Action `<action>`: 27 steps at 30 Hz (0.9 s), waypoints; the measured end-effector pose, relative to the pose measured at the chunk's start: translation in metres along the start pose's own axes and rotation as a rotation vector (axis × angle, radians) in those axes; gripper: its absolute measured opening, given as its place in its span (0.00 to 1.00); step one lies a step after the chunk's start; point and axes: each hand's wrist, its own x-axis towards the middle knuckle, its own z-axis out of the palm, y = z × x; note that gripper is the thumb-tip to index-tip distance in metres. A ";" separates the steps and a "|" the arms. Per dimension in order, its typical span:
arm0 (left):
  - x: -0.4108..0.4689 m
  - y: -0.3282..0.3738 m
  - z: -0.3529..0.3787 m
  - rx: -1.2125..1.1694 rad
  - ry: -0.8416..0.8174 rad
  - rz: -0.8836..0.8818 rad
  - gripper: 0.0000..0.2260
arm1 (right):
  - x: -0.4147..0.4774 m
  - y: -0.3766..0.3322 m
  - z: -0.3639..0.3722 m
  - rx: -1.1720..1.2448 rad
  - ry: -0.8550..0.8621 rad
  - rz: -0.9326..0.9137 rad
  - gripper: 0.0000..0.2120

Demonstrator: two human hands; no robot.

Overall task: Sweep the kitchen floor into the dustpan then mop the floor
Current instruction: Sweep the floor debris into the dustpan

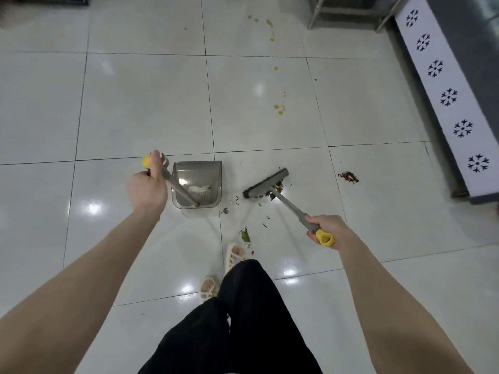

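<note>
A grey translucent dustpan (205,175) stands on the white tiled floor, with some white scraps inside. My left hand (147,184) grips its long grey handle just below the yellow tip. My right hand (325,229) grips the yellow-tipped handle of a grey broom (266,184), whose head rests on the floor just right of the dustpan. Small dark, red and green scraps (270,195) lie around the broom head and toward my feet. A separate red and green scrap pile (349,177) sits further right.
Yellow liquid spots (278,109) trail up the floor toward a metal table's legs (313,20) at the back. A grey counter with a white patterned base panel (448,95) runs along the right. My sandalled feet (235,255) stand just behind the scraps.
</note>
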 end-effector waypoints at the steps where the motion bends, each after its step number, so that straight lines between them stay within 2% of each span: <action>1: -0.006 0.000 0.001 0.004 0.004 -0.002 0.32 | -0.003 0.001 -0.007 -0.021 -0.010 0.002 0.07; 6: -0.027 -0.004 0.007 0.022 0.041 -0.020 0.32 | -0.001 -0.007 -0.011 -0.149 -0.080 -0.047 0.10; 11: -0.052 -0.002 0.021 0.066 0.108 -0.061 0.32 | 0.023 -0.022 0.008 -0.329 -0.192 -0.116 0.08; 15: -0.078 0.006 0.052 0.020 0.186 -0.118 0.30 | 0.043 -0.040 0.004 -0.477 -0.299 -0.130 0.09; 19: -0.110 0.012 0.093 -0.001 0.261 -0.121 0.31 | 0.069 -0.055 -0.031 -0.620 -0.332 -0.113 0.10; 27: -0.153 0.008 0.139 -0.073 0.350 -0.199 0.32 | 0.110 -0.087 -0.132 -0.714 -0.243 -0.072 0.09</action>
